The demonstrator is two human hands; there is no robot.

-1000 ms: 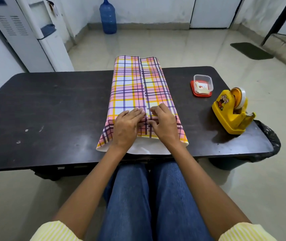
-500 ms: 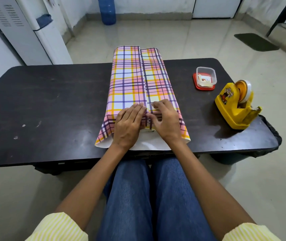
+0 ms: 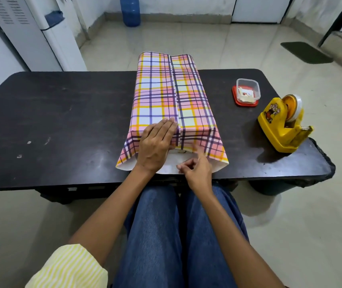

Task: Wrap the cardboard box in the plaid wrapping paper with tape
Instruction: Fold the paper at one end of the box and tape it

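The plaid wrapping paper (image 3: 166, 96) lies as a long tube down the middle of the worktop (image 3: 62, 121), its two edges meeting in a seam along the top. The cardboard box is almost wholly hidden inside it. The near end is unfolded, and the white underside shows at the worktop's front edge.

The left hand (image 3: 155, 146) rests flat on the paper just left of the seam, fingers (image 3: 169, 123) straight and together, most likely to stop the overlap springing open. The right hand (image 3: 197, 169) hovers just off the near open end, blurred, its fingers curled. Whether they pinch a strip of tape, I cannot tell.

The yellow tape dispenser (image 3: 284, 125) stands well to the right, on the side of the free hand. Beyond it sits a clear tub (image 3: 248, 91) on a red lid. The end folds are probably next.
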